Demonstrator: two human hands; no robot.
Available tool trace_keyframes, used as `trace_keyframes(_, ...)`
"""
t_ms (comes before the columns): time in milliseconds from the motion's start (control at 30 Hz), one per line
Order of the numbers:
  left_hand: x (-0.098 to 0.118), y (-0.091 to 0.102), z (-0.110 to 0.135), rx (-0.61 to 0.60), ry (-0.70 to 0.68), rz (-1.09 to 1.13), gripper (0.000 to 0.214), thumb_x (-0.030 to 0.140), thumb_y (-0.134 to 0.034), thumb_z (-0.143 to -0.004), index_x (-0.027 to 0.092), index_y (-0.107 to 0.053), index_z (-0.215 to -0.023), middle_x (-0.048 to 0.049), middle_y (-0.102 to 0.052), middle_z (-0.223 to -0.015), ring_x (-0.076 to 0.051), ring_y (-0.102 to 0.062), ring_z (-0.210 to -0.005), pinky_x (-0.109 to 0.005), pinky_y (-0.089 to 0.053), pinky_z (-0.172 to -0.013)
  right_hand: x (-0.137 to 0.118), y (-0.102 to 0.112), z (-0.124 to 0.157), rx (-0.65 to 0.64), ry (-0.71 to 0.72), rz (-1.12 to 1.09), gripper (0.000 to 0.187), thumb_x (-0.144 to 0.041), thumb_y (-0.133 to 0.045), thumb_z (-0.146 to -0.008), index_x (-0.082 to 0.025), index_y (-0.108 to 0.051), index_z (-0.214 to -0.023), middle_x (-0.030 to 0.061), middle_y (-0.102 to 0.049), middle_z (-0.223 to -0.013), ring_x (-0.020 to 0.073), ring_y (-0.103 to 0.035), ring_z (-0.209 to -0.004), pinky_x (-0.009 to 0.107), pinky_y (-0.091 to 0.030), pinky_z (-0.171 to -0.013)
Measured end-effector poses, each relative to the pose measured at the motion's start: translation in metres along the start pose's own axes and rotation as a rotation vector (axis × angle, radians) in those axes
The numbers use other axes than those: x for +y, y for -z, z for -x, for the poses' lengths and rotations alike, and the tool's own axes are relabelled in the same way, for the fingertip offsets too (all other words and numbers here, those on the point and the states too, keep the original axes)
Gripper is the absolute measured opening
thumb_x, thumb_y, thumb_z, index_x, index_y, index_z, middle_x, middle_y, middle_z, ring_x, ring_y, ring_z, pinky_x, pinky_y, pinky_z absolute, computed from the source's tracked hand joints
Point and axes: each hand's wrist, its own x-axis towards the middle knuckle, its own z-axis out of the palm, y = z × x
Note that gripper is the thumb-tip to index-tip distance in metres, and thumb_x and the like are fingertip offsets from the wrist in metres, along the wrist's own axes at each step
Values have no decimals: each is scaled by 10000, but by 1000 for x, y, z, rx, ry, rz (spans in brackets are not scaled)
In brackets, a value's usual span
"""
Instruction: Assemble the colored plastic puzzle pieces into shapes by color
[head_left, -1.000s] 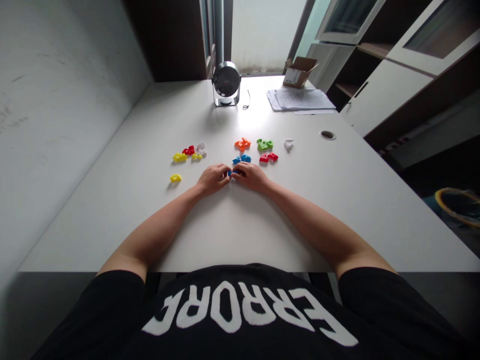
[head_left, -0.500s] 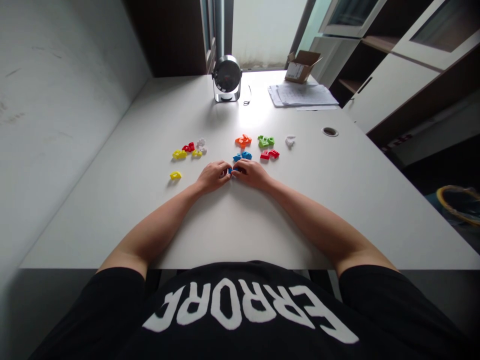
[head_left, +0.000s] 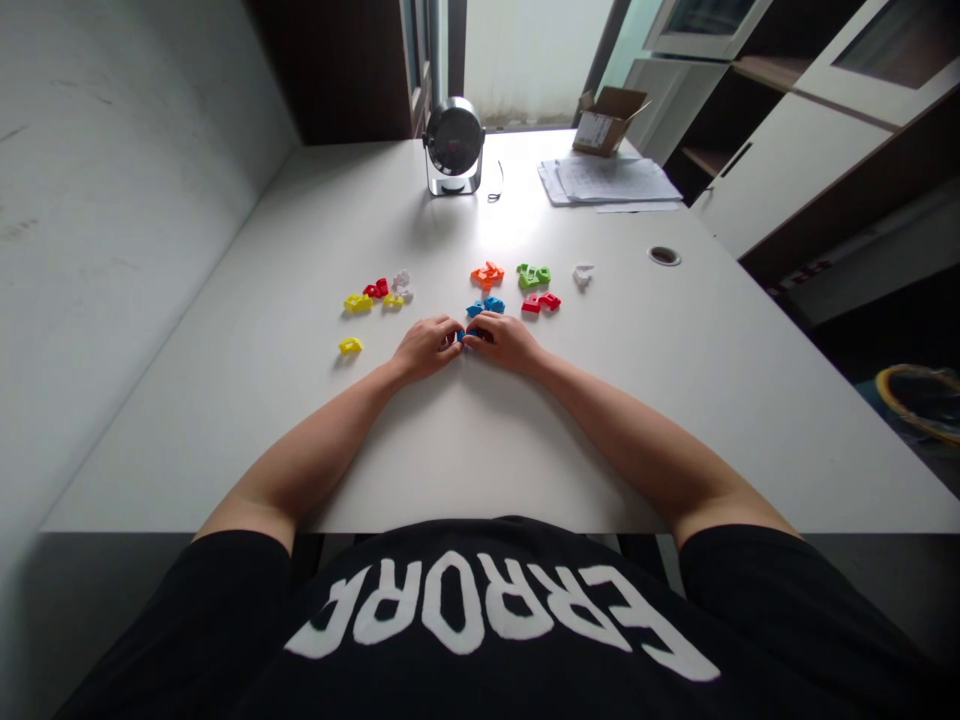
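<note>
My left hand [head_left: 429, 346] and my right hand [head_left: 504, 341] meet at the middle of the white table. Both pinch small blue plastic pieces [head_left: 462, 337] between their fingertips; the fingers cover most of these, so I cannot tell whether they are joined. Just beyond my fingers lie more blue pieces [head_left: 486, 306]. Behind those sits a heap of orange pieces [head_left: 487, 274], with green pieces [head_left: 533, 275] and red pieces [head_left: 540, 302] to its right. A single yellow piece [head_left: 349, 345] rests left of my left hand.
Farther left are yellow pieces [head_left: 358, 302], red pieces [head_left: 376, 288] and white pieces [head_left: 402, 284]. A white piece [head_left: 583, 274] lies at right. At the back stand a round lamp-like device [head_left: 454, 140], papers [head_left: 611, 182] and an open cardboard box [head_left: 607, 122]. A cable hole [head_left: 664, 256] pierces the table [head_left: 675, 360].
The blue pieces between my fingertips have come slightly closer together. My hands hold nearly the same place, and the whole view has shifted a little.
</note>
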Motion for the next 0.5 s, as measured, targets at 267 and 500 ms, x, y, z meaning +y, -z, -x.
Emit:
trace_keyframes(267,-1,0,0,-4,3,-18,228,291,-612,-939,225,-746,-1112,-40,-726,-997,-197,-640,-850,-349,-489,-839,-1,0,0,-1,-7,-11,247,-436,-661,-970,-207,-753,-971,55,-704,-948,183,-557,-762,306,-414,-731)
trace_keyframes(500,2,2,0,-7,18,-16,225,285,-618,-933,223,-751,-1104,-41,-731,-995,-196,-642,-848,-340,-489,-828,0,-1,0,7,-2,-6,274,-458,-651,-975,-202,-745,-959,54,-692,-929,182,-562,-760,305,-405,-718)
